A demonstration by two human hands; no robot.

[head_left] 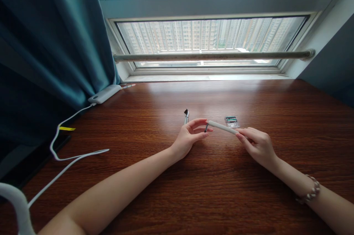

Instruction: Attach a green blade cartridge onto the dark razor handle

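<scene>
My right hand (256, 141) pinches the near end of a slim pale handle (222, 127), which slants up to the left. At the handle's other end is a narrow dark head (206, 127), so that together they look like a razor. The fingers and thumb of my left hand (189, 135) close around this dark head from its two ends. I cannot tell whether head and handle are joined. Just beyond my right hand lies a small clear plastic case (231, 121) with dark and green strips inside. Behind my left hand rests a silvery stick with a black head (186, 113), its lower end hidden.
The brown wooden table (155, 202) reaches to a window with a horizontal rail (215, 56). On the left, a white power strip or adapter (105, 94) lies beside the blue curtain (80, 36). Its white cable (66, 158) loops over the table's left side, past a yellow tag (67, 129).
</scene>
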